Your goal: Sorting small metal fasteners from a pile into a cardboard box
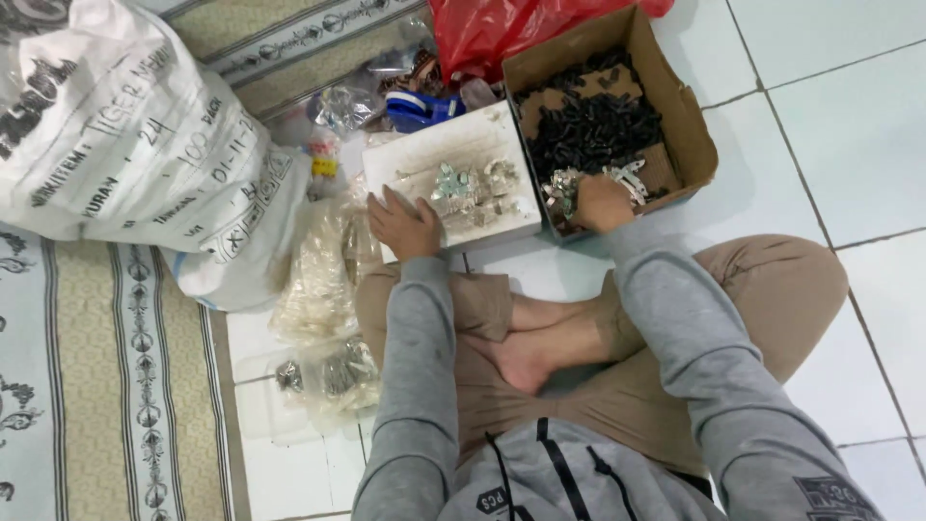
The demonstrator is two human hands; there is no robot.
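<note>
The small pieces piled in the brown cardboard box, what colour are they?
Black, seen in the head view: the small pieces fill the cardboard box.

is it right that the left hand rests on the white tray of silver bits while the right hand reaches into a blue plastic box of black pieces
Not quite. The head view shows the right hand reaching into a brown cardboard box of black pieces, not a blue plastic one. The left hand does rest on the white tray of silver bits.

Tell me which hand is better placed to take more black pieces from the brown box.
Right. The right hand already rests at the near edge of the brown cardboard box, close to the black pieces. The left hand lies on the white box, farther away.
</note>
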